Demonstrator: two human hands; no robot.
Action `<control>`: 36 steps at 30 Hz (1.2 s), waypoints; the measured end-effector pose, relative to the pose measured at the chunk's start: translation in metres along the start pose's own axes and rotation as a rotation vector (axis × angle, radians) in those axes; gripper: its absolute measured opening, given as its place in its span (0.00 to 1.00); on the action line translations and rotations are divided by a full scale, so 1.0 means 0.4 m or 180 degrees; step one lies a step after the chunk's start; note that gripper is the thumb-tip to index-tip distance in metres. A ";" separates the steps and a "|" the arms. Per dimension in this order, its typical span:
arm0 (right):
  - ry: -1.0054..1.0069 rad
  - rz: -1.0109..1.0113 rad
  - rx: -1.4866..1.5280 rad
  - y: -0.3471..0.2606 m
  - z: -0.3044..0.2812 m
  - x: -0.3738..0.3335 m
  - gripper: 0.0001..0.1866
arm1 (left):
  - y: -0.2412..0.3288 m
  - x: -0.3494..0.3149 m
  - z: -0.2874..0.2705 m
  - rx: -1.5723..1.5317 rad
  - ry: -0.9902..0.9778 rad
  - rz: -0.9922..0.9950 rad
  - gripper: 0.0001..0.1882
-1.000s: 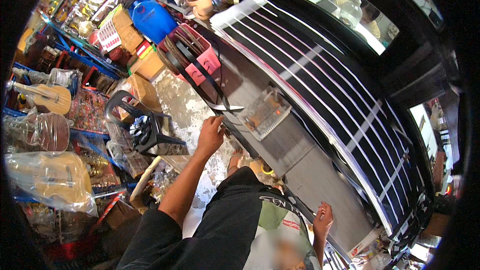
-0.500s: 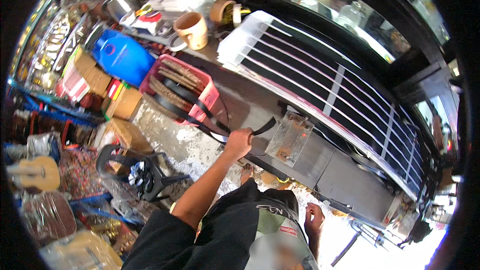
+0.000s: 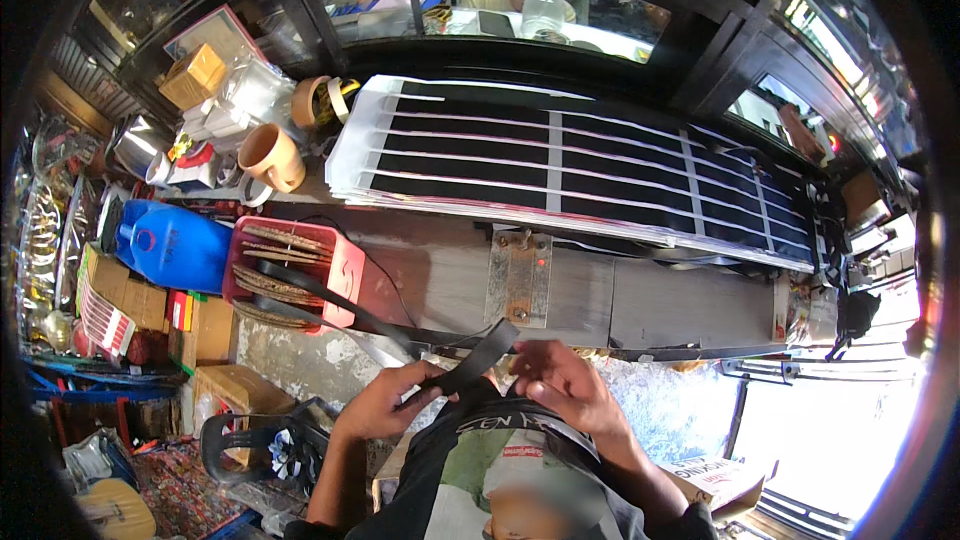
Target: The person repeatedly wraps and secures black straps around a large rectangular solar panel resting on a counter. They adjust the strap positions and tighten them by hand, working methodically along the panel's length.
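Observation:
A flat black strap (image 3: 478, 360) runs from the pink plastic basket (image 3: 345, 275) toward my body. My left hand (image 3: 395, 400) is closed on it, thumb along its flat side, and its free end sticks up to the right. My right hand (image 3: 565, 385) is just right of that end, fingers apart and slightly bent, with nothing seen in it. Several rough brown coiled bands (image 3: 285, 248) stand inside the basket, and parts of the strap lie over them.
A long stack of white-and-black striped sheets (image 3: 470, 150) lies on the grey bench (image 3: 690, 300). A metal plate (image 3: 518, 280) sits at its front. Left are a blue jerrycan (image 3: 185, 243), a tan mug (image 3: 272, 156), cardboard boxes (image 3: 245, 395) and a dark chair (image 3: 225, 445). A person is behind the window.
My left hand has drawn the strap nearer my body. My right hand has risen from my side to beside the strap's end. The view has turned and levelled.

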State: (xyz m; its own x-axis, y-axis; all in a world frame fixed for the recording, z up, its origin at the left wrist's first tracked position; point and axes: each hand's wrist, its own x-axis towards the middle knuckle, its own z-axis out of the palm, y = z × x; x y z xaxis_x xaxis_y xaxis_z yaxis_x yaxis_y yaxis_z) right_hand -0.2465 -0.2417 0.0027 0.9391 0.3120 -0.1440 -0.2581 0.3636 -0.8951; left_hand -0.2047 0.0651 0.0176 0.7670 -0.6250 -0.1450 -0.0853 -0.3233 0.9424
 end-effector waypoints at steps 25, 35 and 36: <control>0.1237 -0.0064 -0.0480 -0.084 0.081 0.084 0.09 | 0.074 0.044 0.023 0.0741 0.0475 0.0036 0.18; 0.2023 -0.0485 0.0020 -0.133 0.018 0.041 0.08 | 0.117 0.160 0.054 0.2415 0.1182 0.1330 0.30; 0.2053 -0.0556 0.0107 -0.141 0.010 0.031 0.08 | 0.123 0.171 0.058 0.2495 0.1244 0.1371 0.30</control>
State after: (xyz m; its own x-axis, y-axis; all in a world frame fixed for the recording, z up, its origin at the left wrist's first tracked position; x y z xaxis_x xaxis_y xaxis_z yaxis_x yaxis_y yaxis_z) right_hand -0.2212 -0.2547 0.0530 0.9126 -0.3374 -0.2309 -0.0870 0.3915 -0.9161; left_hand -0.1714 -0.0100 0.0469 0.7158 -0.5664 0.4085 -0.6982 -0.5917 0.4030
